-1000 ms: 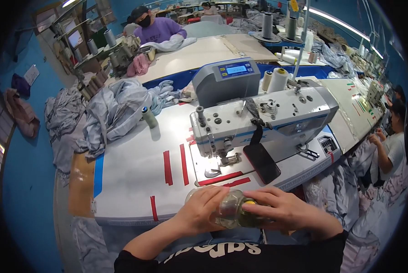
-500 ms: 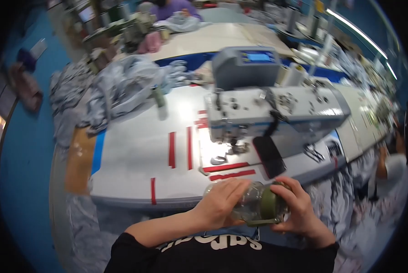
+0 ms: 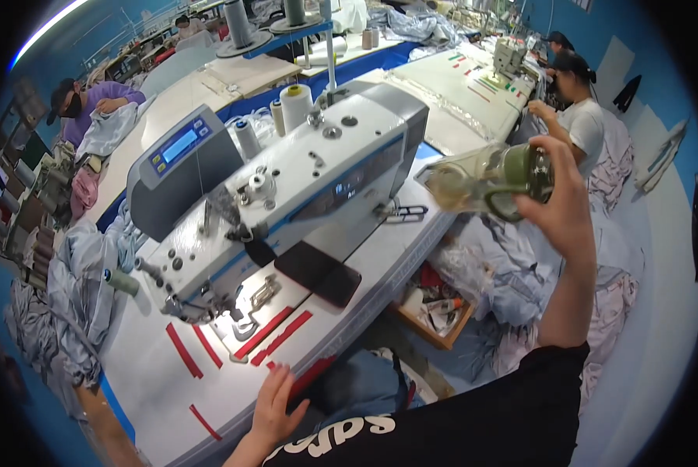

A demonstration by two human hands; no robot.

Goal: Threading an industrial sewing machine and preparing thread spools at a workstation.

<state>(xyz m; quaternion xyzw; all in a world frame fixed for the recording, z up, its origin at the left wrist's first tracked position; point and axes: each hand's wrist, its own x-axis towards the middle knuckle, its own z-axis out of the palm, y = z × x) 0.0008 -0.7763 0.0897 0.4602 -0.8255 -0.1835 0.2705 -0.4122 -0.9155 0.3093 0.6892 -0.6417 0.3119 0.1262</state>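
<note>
Seated operator at an industrial sewing station, head view. The right hand (image 3: 561, 204) is raised well above the table edge and closed around a clear bottle with an olive-green band (image 3: 493, 180), which lies tilted almost on its side in the air to the right of the sewing machine (image 3: 287, 194); the fingers wrap its far end, so the grip is a full clasp on the bottle. The left hand (image 3: 275, 405) rests open, fingers spread and empty, on the near edge of the white table (image 3: 154, 381), just beside the red tape strips (image 3: 275, 336). Half a second earlier both hands held the bottle together low at the front edge of the table (close to the body); now the left hand has let go and dropped to the table, while the right alone has carried the bottle up and to the right. The view has also swung rightward, bringing in the drawer of small items (image 3: 434, 307) under the table and a co-worker in a white shirt (image 3: 582, 117) at the next station. A dark phone (image 3: 318, 272) lies on the table below the machine arm. Grey fabric (image 3: 61, 311) is heaped at the far left.
</note>
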